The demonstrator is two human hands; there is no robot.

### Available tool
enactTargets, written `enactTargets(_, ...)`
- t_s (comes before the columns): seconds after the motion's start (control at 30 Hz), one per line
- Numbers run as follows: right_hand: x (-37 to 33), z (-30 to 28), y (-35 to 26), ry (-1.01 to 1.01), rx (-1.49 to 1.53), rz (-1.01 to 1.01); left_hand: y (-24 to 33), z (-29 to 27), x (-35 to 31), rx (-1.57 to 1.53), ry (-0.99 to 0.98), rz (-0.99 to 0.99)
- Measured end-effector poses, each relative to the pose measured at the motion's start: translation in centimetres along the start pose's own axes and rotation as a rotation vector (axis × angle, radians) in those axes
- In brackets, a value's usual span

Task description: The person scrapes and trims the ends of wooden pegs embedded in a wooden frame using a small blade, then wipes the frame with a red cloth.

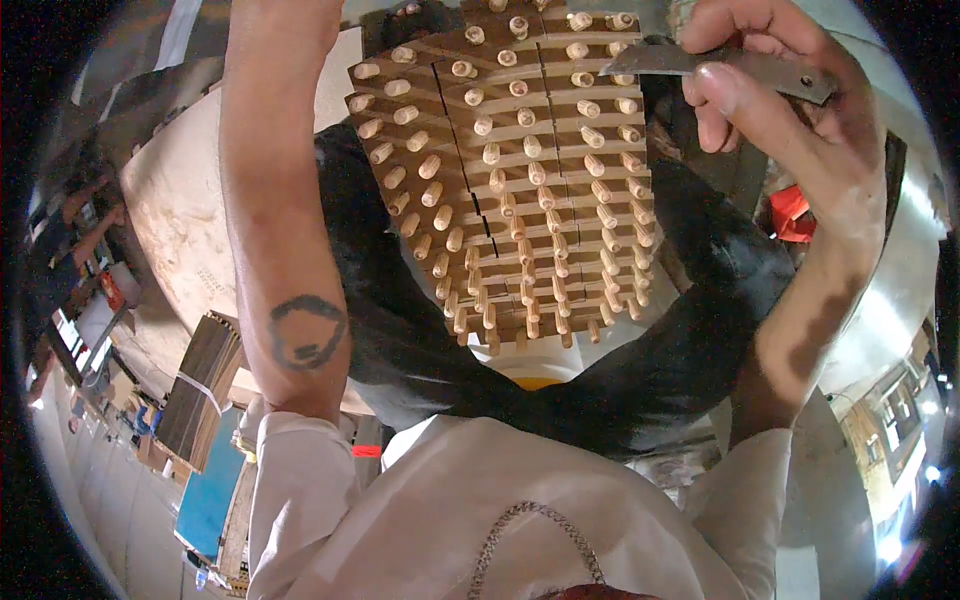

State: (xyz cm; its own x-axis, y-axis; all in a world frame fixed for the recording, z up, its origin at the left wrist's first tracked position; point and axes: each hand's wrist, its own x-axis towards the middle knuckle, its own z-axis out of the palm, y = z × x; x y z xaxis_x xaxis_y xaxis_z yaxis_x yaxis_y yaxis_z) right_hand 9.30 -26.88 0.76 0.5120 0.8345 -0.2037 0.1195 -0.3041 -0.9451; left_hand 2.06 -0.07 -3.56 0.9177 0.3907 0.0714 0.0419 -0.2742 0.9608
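Between the thumb and fingers of my right hand (835, 150) is a bare metal knife blade (650, 62), grey, with a pointed tip and a small hole near its far end. The tip lies over the right edge of a block of pale wooden strips (560, 150), close to its dowels; I cannot tell whether it touches. Rows of short round dowels (540, 172) stick up from the strips, and narrow dark gaps run between sections. My left forearm (285, 180), with a dark ring mark, runs along the block's left side; its hand is beyond the top edge.
My dark-trousered legs (400, 330) spread on both sides of the block. Left lies a large pale board (180, 200), with a strapped stack of brown sheets (200, 390) and a blue panel (212, 500) below it. A red object (790, 213) sits beyond my right wrist.
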Motion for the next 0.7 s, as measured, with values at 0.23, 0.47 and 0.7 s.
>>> enactTargets(0.23, -0.1, 0.7, 1.1, 0.029, 0.024, -0.075, -0.4, -0.5, 0.3, 0.029, 0.012, -0.012)
enactTargets(0.47, -0.2, 1.3, 1.8, 0.055, -0.009, -0.025, -1.5, -0.6, 0.2, -0.059, -0.021, 0.099)
enactTargets(0.7, 1.0, 2.4, 0.7, 0.128, -0.226, -0.285, -1.1, -0.6, 0.8, -0.011, -0.052, -0.01)
